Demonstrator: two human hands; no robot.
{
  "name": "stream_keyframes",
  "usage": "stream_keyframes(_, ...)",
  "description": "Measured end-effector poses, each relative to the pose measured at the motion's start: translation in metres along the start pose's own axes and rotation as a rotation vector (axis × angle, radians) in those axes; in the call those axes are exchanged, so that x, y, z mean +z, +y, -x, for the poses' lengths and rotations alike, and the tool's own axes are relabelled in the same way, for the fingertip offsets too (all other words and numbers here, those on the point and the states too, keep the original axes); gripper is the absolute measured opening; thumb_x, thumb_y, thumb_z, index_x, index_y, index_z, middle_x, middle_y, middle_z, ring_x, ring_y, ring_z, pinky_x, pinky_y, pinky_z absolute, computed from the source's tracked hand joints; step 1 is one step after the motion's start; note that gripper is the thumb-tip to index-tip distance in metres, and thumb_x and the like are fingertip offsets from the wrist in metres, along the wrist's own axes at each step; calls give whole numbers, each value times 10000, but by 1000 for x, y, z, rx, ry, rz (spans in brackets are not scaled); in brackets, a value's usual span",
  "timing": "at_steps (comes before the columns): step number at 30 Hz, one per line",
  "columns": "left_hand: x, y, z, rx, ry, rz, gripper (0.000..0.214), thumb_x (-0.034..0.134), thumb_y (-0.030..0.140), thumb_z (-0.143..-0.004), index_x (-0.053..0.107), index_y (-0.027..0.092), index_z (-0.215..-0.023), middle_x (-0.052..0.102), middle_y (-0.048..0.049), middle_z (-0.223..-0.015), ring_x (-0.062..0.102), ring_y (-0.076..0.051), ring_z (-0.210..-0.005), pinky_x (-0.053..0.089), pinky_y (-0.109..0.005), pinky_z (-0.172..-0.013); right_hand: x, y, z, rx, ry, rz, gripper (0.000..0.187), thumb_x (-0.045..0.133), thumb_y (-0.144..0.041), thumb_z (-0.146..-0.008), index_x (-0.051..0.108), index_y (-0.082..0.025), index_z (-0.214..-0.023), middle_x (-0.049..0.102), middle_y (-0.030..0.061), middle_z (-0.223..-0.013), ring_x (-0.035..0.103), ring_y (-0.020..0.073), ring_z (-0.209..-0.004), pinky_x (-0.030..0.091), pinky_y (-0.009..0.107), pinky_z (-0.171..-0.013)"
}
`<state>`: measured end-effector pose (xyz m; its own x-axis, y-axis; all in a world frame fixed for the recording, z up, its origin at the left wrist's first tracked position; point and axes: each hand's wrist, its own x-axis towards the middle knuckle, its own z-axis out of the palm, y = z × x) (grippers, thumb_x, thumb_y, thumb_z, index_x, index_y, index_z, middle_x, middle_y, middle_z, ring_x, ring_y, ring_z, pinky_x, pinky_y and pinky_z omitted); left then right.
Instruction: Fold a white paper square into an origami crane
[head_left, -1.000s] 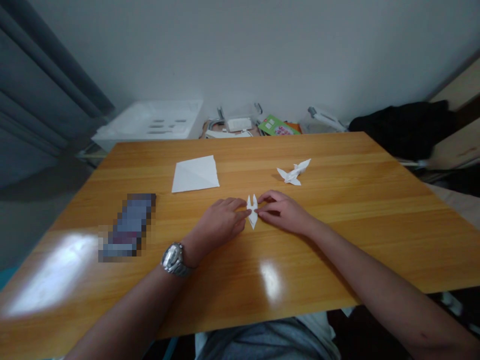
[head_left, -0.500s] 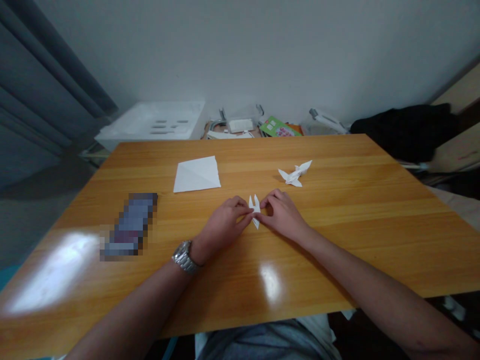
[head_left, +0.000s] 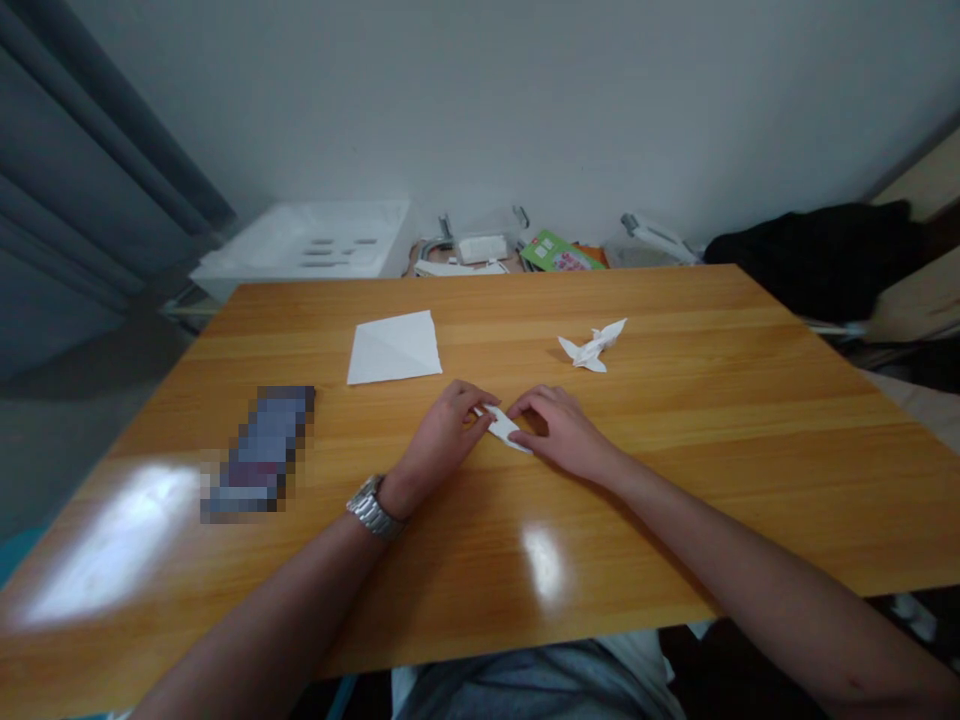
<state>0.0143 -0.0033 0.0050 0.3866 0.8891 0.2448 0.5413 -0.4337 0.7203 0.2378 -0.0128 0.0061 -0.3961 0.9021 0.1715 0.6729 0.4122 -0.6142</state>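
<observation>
A small folded white paper piece (head_left: 505, 428) lies slanted on the wooden table (head_left: 675, 440) between my two hands. My left hand (head_left: 442, 440), with a metal watch on its wrist, has its fingers curled and pinches the paper's upper left end. My right hand (head_left: 562, 432) is curled too, its fingertips pressing on the paper's right side. A finished white folded paper figure (head_left: 592, 346) rests farther back on the right. A flat white creased paper sheet (head_left: 394, 346) lies behind my left hand.
A blurred dark rectangular object (head_left: 259, 452) lies on the table's left side. Beyond the far edge stand a white plastic bin (head_left: 307, 245), boxes, a green packet (head_left: 559, 252) and a dark cloth (head_left: 817, 255). A grey curtain hangs at left.
The paper piece stood with two points up between my fingers; now it is turned and laid slanted and flatter. Both hands stayed at the same spot, fingers shifting on it.
</observation>
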Motion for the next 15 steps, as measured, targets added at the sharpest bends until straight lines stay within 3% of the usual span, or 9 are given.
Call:
stream_keyframes(6, -6, 1, -4, -52, 2, 23, 77, 684, 229, -908, 723, 197, -966, 680, -23, -897, 630, -159, -793, 521, -277, -739, -2, -1, -1, -29, 13, -62, 212, 741, -241, -866, 696, -225, -1072, 699, 67, -1070, 610, 250, -1023, 435, 387, -910)
stream_keyframes(10, -3, 4, -5, -103, 18, 137, 97, 689, 286, -920, 719, 194, -931, 727, -17, -855, 672, -156, -778, 528, -251, -698, -2, -2, -1, -27, 60, -145, 176, 705, -331, -908, 706, -215, -1041, 711, 67, -1024, 627, 236, -969, 453, 363, -861)
stream_keyframes(15, -2, 8, -3, 29, 61, 100, 131, 708, 323, -926, 725, 197, -958, 725, -29, -903, 671, -156, -820, 534, -256, -731, -2, -1, 0, 56, 31, -368, 190, 658, -388, -939, 654, -206, -990, 711, 33, -936, 624, 189, -821, 459, 311, -742)
